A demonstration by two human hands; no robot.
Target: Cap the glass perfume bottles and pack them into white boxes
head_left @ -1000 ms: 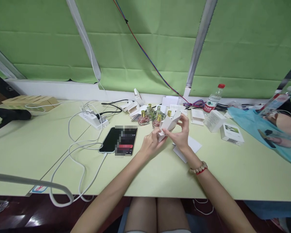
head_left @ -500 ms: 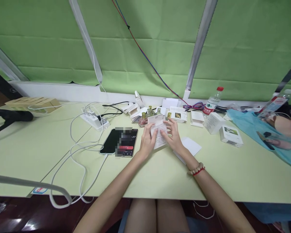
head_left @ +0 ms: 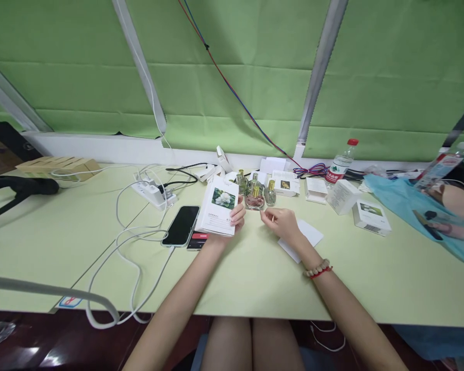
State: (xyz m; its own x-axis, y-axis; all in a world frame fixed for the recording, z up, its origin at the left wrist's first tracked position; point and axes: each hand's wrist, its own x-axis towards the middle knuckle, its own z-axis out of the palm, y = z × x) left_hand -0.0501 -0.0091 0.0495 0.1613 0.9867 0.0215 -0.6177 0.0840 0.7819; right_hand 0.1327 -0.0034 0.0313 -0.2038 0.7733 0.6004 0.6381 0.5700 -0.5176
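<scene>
My left hand (head_left: 237,216) is closed on the right edge of a flattened-looking white perfume box (head_left: 212,219), its fingers over the front. The box stands tilted, its white-flower picture facing me, and covers part of a phone (head_left: 196,242). My right hand (head_left: 281,224) hovers just right of the bottles, fingers loosely bent, thumb and fingertips slightly apart, with nothing seen in them. Close ahead is a pink glass perfume bottle (head_left: 254,200) with a gold cap. Beside it stands a clear gold-capped bottle (head_left: 270,195), and others are behind. A white paper sheet (head_left: 311,233) lies under my right wrist.
A second phone (head_left: 181,226) with a white charging cable lies left, near a power strip (head_left: 150,195). To the right are white boxes (head_left: 371,217), a red-capped water bottle (head_left: 341,164) and blue plastic (head_left: 398,201). Several yellow boxes (head_left: 62,166) sit far left.
Both hands held the white item with its printed text facing me. Now my left hand has it further left, flower side showing, and my right hand has let go. The bottles are uncovered.
</scene>
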